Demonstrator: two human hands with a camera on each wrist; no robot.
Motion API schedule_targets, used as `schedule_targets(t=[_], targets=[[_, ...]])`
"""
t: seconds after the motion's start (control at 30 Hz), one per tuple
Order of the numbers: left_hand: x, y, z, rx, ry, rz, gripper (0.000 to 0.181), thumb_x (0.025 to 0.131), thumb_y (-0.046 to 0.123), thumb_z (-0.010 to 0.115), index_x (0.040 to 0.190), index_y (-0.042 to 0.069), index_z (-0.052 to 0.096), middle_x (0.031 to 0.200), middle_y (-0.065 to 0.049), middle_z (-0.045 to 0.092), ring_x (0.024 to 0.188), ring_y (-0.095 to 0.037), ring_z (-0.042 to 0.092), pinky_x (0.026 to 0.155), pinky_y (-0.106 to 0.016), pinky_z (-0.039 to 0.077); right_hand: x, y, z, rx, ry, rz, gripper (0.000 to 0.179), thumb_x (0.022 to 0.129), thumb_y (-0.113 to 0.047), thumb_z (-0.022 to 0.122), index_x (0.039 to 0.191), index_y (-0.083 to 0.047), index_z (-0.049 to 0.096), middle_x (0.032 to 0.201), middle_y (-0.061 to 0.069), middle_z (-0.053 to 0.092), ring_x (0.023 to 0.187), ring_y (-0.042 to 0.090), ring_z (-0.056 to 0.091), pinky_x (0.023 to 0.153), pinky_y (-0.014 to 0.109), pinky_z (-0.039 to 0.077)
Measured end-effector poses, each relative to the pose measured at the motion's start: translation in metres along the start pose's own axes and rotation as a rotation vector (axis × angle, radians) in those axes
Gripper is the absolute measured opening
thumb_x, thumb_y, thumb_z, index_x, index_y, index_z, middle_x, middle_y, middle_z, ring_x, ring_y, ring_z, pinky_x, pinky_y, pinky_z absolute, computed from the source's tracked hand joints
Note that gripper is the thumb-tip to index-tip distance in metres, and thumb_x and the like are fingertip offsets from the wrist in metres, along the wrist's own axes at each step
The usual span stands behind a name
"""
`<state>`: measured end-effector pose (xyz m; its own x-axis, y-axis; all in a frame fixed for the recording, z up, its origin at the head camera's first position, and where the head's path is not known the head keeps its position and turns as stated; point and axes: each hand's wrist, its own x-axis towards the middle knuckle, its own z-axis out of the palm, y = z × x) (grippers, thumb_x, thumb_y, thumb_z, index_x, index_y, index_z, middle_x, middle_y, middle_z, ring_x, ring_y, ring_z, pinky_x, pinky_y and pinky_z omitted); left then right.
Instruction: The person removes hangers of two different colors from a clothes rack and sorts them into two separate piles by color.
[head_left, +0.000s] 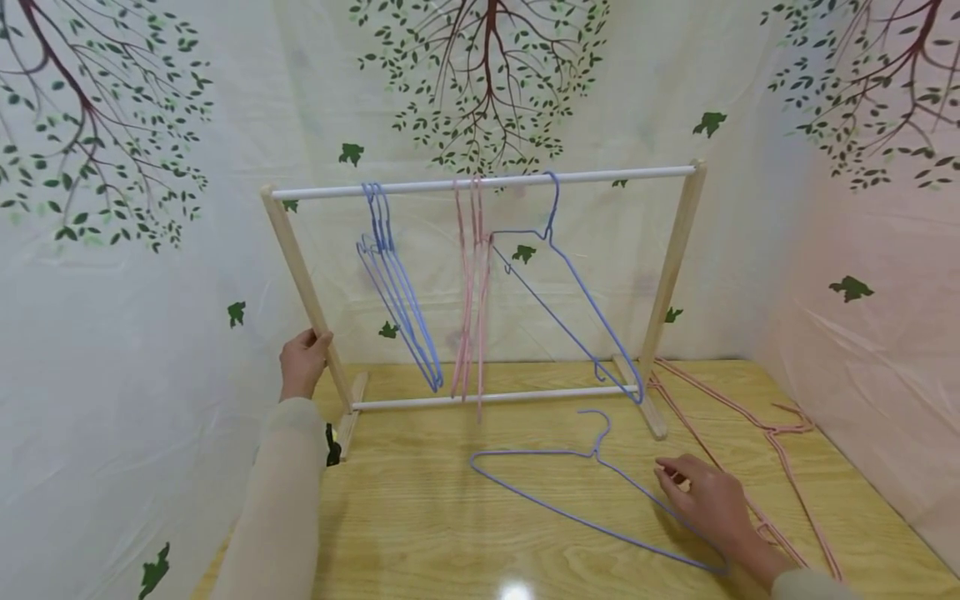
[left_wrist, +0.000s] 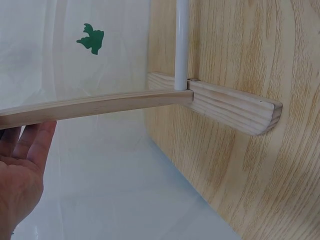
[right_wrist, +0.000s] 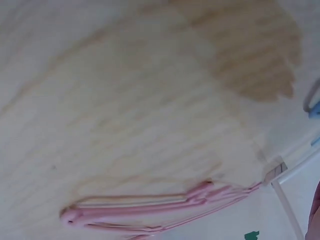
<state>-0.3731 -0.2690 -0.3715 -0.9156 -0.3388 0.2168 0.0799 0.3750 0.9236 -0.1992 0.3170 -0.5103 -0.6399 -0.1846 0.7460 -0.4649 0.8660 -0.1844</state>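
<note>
My left hand (head_left: 303, 364) grips the left wooden post (head_left: 300, 267) of a small garment rack. In the left wrist view its fingers lie against the underside of that post (left_wrist: 100, 106); the thumb is hidden. A blue hanger (head_left: 536, 452) lies flat on the table before the rack. Over its right arm hovers my right hand (head_left: 708, 500), fingers loosely bent, with nothing seen in them. From the white top rail (head_left: 615, 176) hang a cluster of blue hangers (head_left: 384, 225), a cluster of pink hangers (head_left: 467, 308) and, further right, one blue hanger (head_left: 555, 200) turned outward.
Pink hangers (head_left: 780, 430) lie on the table at the right, beside and beneath my right forearm; they also show low in the right wrist view (right_wrist: 135, 211). A small black object (head_left: 332, 447) is by the rack's left foot. Leaf-printed curtains (head_left: 810, 275) enclose the table.
</note>
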Motion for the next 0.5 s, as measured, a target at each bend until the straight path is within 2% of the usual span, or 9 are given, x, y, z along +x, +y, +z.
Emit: schedule_targets(t=[0.17, 0.33, 0.4, 0.5], targets=[[0.000, 0.000, -0.002, -0.001, -0.012, -0.016, 0.044, 0.104, 0.025, 0.053, 0.140, 0.000, 0.055, 0.130, -0.024, 0.060, 0.112, -0.033, 0.059, 0.071, -0.015, 0.048, 0.016, -0.002, -0.008, -0.015, 0.045, 0.019, 0.021, 0.070, -0.005, 0.083, 0.090, -0.007, 0.078, 0.071, -0.004, 0.069, 0.057, 0.007, 0.062, 0.048, 0.017, 0.047], [-0.001, 0.001, -0.002, 0.007, -0.019, -0.013, 0.045, 0.104, 0.027, 0.053, 0.141, 0.001, 0.055, 0.130, -0.024, 0.060, 0.113, -0.033, 0.059, 0.072, -0.016, 0.049, 0.036, -0.002, -0.016, 0.033, 0.142, 0.016, 0.019, 0.071, 0.001, 0.080, 0.089, -0.002, 0.077, 0.070, 0.001, 0.070, 0.057, 0.012, 0.063, 0.050, 0.015, 0.048], [-0.001, 0.001, -0.002, 0.009, -0.016, -0.007, 0.045, 0.104, 0.026, 0.053, 0.140, 0.000, 0.055, 0.130, -0.025, 0.060, 0.112, -0.034, 0.059, 0.070, -0.015, 0.049, 0.045, -0.002, -0.019, 0.070, 0.188, 0.031, 0.018, 0.072, 0.003, 0.079, 0.089, 0.000, 0.077, 0.070, 0.003, 0.070, 0.058, 0.008, 0.063, 0.051, 0.012, 0.047], [-0.001, 0.001, -0.002, 0.010, -0.011, -0.002, 0.044, 0.103, 0.024, 0.053, 0.139, -0.001, 0.056, 0.128, -0.025, 0.060, 0.111, -0.034, 0.060, 0.069, -0.014, 0.048, 0.061, -0.004, -0.024, 0.133, 0.258, 0.079, 0.016, 0.073, 0.005, 0.078, 0.089, 0.001, 0.077, 0.070, 0.007, 0.071, 0.063, -0.005, 0.061, 0.053, 0.008, 0.046]])
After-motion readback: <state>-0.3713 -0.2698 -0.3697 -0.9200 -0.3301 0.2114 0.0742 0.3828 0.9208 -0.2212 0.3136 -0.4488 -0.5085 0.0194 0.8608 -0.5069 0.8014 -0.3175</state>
